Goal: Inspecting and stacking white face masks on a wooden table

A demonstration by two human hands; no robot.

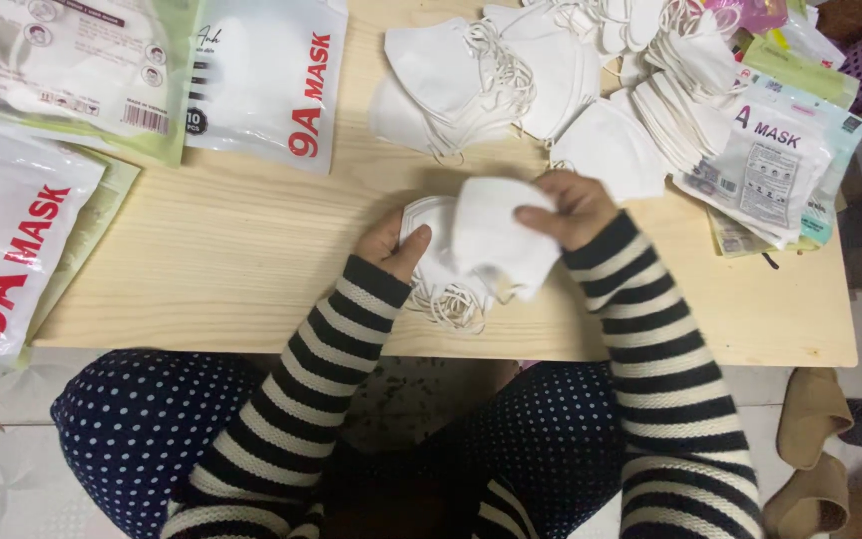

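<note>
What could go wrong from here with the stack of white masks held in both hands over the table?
1. The left hand and right hand hold a small stack of folded white fabric face masks; its elastic ear loops dangle in a bunch and could tangle.
2. The stack sits near the front edge of the pale wooden table, so a slipped mask may fall onto the lap.
3. The loose white mask pile behind could get mixed in.

Glossy white and green printed mask packets (261,80) are lying far left on the pale wooden table (231,250); tan slippers (810,449) are sitting near right.
</note>
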